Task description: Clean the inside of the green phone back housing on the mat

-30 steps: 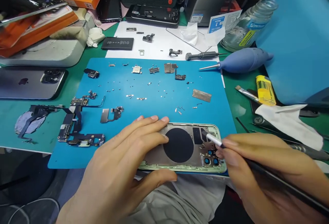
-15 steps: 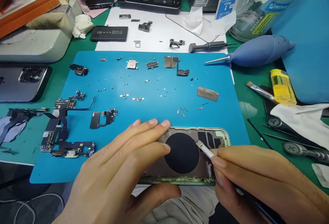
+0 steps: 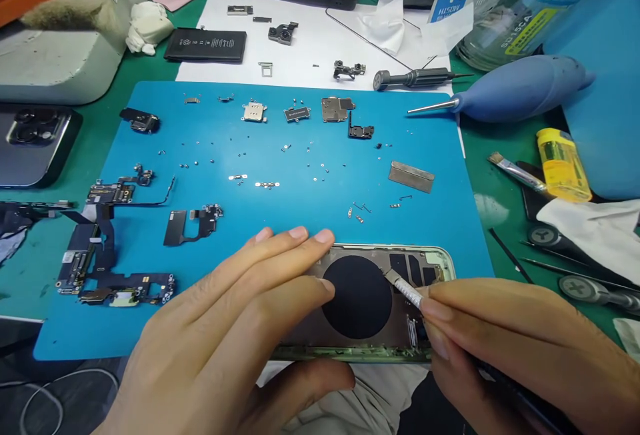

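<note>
Pinching the brush (image 3: 409, 294) in my closed right hand (image 3: 520, 348), I point it away and leftward; my half-spread left hand (image 3: 215, 328) holds the phone housing (image 3: 397, 328), long axis left-right, at the near edge of the mat (image 3: 280, 214). Unlike one second ago, the tip (image 3: 389, 276) is beside the black circle (image 3: 357, 296), not at the black strips (image 3: 415, 271)

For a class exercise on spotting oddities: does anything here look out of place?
Mildly odd: the phone housing sits at the near edge of the blue mat, above the lap, where it might slip. Nothing looks spilled.
</note>
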`<action>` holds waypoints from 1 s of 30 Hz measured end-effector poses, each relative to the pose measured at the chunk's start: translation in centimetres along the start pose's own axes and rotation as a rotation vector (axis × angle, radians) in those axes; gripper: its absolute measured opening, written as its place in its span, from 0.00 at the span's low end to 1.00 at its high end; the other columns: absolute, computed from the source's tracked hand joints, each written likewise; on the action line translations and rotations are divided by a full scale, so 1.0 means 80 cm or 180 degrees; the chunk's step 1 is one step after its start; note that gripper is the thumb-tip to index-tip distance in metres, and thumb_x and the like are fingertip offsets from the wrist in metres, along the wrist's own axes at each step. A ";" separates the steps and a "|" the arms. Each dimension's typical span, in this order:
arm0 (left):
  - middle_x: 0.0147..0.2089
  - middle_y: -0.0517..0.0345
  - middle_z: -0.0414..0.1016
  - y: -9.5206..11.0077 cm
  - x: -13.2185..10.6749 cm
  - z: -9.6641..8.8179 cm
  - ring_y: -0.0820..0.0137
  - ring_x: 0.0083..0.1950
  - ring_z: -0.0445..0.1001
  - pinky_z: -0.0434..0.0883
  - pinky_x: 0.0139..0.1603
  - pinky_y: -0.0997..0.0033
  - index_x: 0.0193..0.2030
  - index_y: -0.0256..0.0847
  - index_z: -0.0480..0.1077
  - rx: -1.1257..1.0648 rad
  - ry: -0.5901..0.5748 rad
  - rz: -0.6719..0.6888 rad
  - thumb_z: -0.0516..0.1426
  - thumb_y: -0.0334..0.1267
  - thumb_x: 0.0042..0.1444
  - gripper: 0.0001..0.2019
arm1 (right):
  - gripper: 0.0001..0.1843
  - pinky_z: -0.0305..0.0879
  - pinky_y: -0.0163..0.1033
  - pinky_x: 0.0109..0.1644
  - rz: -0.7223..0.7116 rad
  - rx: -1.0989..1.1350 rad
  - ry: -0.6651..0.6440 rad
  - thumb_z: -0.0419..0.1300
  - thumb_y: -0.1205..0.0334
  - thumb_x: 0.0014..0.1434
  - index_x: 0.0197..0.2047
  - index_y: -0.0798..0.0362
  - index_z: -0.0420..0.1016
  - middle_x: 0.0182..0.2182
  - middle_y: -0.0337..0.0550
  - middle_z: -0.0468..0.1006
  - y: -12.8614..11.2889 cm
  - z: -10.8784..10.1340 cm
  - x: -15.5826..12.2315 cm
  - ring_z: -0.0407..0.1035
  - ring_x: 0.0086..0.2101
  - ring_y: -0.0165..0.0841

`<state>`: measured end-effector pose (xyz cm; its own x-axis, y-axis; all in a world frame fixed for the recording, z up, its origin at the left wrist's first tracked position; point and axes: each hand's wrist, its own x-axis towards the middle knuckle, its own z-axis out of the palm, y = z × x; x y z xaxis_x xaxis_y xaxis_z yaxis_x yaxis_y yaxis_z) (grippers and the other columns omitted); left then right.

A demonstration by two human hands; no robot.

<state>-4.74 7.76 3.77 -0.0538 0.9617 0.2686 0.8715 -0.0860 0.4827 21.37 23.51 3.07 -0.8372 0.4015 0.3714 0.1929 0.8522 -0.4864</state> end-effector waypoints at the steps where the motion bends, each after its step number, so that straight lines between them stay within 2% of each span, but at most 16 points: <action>1: 0.80 0.65 0.73 0.000 0.000 0.000 0.77 0.84 0.64 0.60 0.89 0.68 0.68 0.44 0.69 0.0001 0.0006 0.0004 0.62 0.51 0.78 0.20 | 0.17 0.83 0.30 0.54 -0.0010 -0.0008 -0.0011 0.71 0.66 0.69 0.60 0.52 0.84 0.52 0.45 0.85 0.000 0.000 -0.001 0.84 0.47 0.32; 3: 0.79 0.66 0.74 0.000 0.001 0.000 0.77 0.84 0.65 0.59 0.88 0.70 0.67 0.45 0.70 0.0010 0.0024 0.0000 0.62 0.51 0.78 0.19 | 0.16 0.85 0.31 0.51 -0.0080 -0.0037 -0.0076 0.71 0.62 0.70 0.59 0.53 0.84 0.52 0.46 0.86 0.001 0.000 -0.003 0.85 0.44 0.33; 7: 0.80 0.66 0.72 -0.001 0.001 -0.001 0.76 0.84 0.66 0.59 0.89 0.70 0.66 0.46 0.71 0.0058 0.0012 -0.0021 0.61 0.53 0.78 0.18 | 0.15 0.87 0.35 0.45 0.0062 -0.0075 -0.0111 0.70 0.61 0.71 0.59 0.50 0.84 0.50 0.46 0.87 0.004 -0.002 -0.004 0.86 0.41 0.37; 10: 0.78 0.67 0.75 -0.002 0.000 -0.001 0.74 0.81 0.70 0.60 0.88 0.73 0.66 0.47 0.70 -0.0008 0.0074 -0.0068 0.62 0.53 0.78 0.18 | 0.19 0.88 0.37 0.43 -0.0059 -0.0064 -0.0120 0.71 0.63 0.69 0.62 0.50 0.84 0.51 0.47 0.88 0.006 -0.003 -0.003 0.86 0.41 0.39; 12: 0.76 0.68 0.78 0.000 0.000 0.001 0.68 0.79 0.74 0.66 0.87 0.68 0.65 0.51 0.72 -0.0070 0.0121 -0.0185 0.63 0.57 0.76 0.19 | 0.21 0.88 0.37 0.44 -0.0125 -0.0071 -0.0090 0.71 0.62 0.68 0.64 0.49 0.84 0.51 0.47 0.88 0.007 -0.004 -0.003 0.86 0.41 0.40; 16: 0.71 0.67 0.83 0.008 0.002 0.012 0.49 0.80 0.73 0.81 0.78 0.46 0.64 0.61 0.77 -0.0097 0.0050 -0.0370 0.66 0.69 0.66 0.26 | 0.16 0.87 0.35 0.46 -0.0011 -0.0155 -0.0110 0.70 0.57 0.71 0.60 0.47 0.85 0.49 0.45 0.88 0.005 -0.002 -0.005 0.86 0.41 0.37; 18: 0.69 0.67 0.84 0.012 0.004 0.018 0.47 0.81 0.71 0.82 0.77 0.44 0.64 0.62 0.78 -0.0095 -0.0015 -0.0354 0.65 0.73 0.64 0.29 | 0.12 0.87 0.36 0.44 0.0201 -0.0103 0.0037 0.73 0.53 0.70 0.55 0.44 0.87 0.47 0.43 0.88 0.000 0.002 -0.004 0.86 0.40 0.37; 21: 0.68 0.69 0.84 0.013 0.003 0.022 0.47 0.82 0.69 0.83 0.76 0.44 0.63 0.64 0.79 -0.0072 -0.0044 -0.0337 0.63 0.75 0.63 0.29 | 0.11 0.86 0.39 0.39 0.0650 0.0090 0.0468 0.77 0.47 0.66 0.48 0.40 0.88 0.42 0.43 0.89 -0.010 0.012 0.003 0.87 0.42 0.43; 25: 0.71 0.75 0.82 0.006 -0.007 0.015 0.49 0.80 0.72 0.83 0.77 0.47 0.66 0.66 0.77 -0.0077 0.0029 -0.0424 0.61 0.70 0.68 0.26 | 0.12 0.86 0.40 0.37 0.0851 0.0147 0.0608 0.77 0.44 0.65 0.45 0.39 0.89 0.39 0.44 0.88 -0.021 0.024 0.012 0.87 0.42 0.45; 28: 0.78 0.79 0.74 0.001 -0.015 0.009 0.58 0.77 0.76 0.75 0.85 0.54 0.73 0.60 0.70 -0.0119 0.0088 -0.0459 0.60 0.59 0.75 0.24 | 0.11 0.85 0.38 0.34 0.0806 0.0110 0.0595 0.76 0.44 0.66 0.45 0.38 0.89 0.37 0.44 0.87 -0.019 0.022 0.008 0.87 0.40 0.43; 30: 0.80 0.77 0.72 0.000 -0.017 0.008 0.61 0.77 0.76 0.69 0.88 0.59 0.75 0.57 0.67 -0.0154 0.0080 -0.0422 0.62 0.55 0.75 0.26 | 0.10 0.84 0.37 0.32 0.0675 0.0023 0.0510 0.75 0.45 0.67 0.47 0.38 0.89 0.37 0.44 0.88 -0.011 0.015 0.002 0.87 0.38 0.42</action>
<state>-4.39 6.60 2.86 -0.1797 0.9587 0.2204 0.8315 0.0283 0.5549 20.49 22.44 2.61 -0.6865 0.6194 0.3809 0.3512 0.7411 -0.5722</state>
